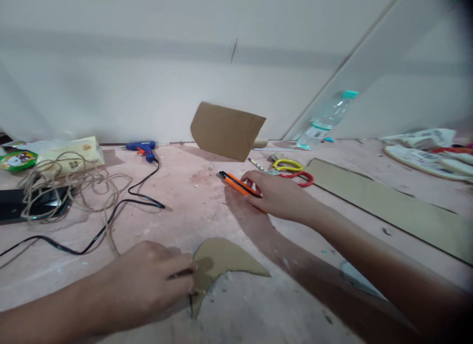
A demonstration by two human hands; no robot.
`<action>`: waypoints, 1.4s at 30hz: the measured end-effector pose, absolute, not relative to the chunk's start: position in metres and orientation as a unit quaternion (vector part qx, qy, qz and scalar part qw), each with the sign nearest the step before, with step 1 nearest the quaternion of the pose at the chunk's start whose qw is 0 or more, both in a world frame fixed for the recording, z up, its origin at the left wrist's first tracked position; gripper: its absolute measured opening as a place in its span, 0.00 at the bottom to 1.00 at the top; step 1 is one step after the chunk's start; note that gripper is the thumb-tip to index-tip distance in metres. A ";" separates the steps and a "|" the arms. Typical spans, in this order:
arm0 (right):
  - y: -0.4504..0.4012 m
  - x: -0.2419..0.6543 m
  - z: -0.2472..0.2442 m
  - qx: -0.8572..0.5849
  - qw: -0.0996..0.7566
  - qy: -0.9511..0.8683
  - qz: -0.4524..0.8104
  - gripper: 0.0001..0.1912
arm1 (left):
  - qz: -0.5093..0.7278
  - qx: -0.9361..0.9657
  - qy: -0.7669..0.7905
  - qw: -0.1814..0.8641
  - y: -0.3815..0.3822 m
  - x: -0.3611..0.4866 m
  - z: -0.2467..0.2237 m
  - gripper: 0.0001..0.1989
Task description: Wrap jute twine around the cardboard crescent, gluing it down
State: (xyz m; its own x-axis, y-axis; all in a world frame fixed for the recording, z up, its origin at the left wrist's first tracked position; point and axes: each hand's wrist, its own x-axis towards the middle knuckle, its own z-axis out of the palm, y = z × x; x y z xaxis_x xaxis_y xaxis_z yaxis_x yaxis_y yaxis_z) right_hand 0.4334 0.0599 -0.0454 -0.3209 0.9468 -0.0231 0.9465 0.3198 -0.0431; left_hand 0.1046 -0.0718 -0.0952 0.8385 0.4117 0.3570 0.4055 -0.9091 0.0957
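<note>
My left hand (144,280) is closed at the left edge of a small curved cardboard piece (221,258), pinching it between fingers and thumb. That piece narrows to a point on the right and has a hollowed lower edge. Farther out, my right hand (283,193) has its fingers round an orange and black utility knife (238,184), whose dark end points to the far left. Whether its blade is out I cannot tell. Just beyond the right hand lie scissors with yellow and red handles (290,165) and a patterned pencil (254,162).
A larger cardboard piece (227,129) leans near the wall. At left are a blue glue gun (142,148) with its black cord, tangled twine (99,184), a tissue pack (76,156) and a dark phone-like object (11,204). A bottle (327,120) and a cardboard strip (388,201) lie right.
</note>
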 end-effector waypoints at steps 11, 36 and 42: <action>0.096 0.325 -0.037 -0.494 0.092 -0.860 0.092 0.12 | 0.201 0.964 0.172 0.026 -0.071 0.106 -0.099 0.11; 0.207 0.155 -0.044 -0.539 0.000 -0.776 0.328 0.21 | 0.196 0.967 0.164 0.020 -0.068 0.111 -0.101 0.08; 0.189 0.144 -0.044 -0.545 0.065 -0.788 0.279 0.22 | 0.200 0.966 0.166 0.010 -0.067 0.111 -0.105 0.12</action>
State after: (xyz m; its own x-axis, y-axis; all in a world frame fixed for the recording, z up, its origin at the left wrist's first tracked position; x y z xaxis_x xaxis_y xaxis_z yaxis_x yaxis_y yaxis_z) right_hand 0.1442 0.1886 -0.0440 -0.3972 0.8951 -0.2023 0.8227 0.2496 -0.5108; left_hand 0.1108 -0.0669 -0.1047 0.8646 0.3255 0.3827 0.3173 -0.9444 0.0863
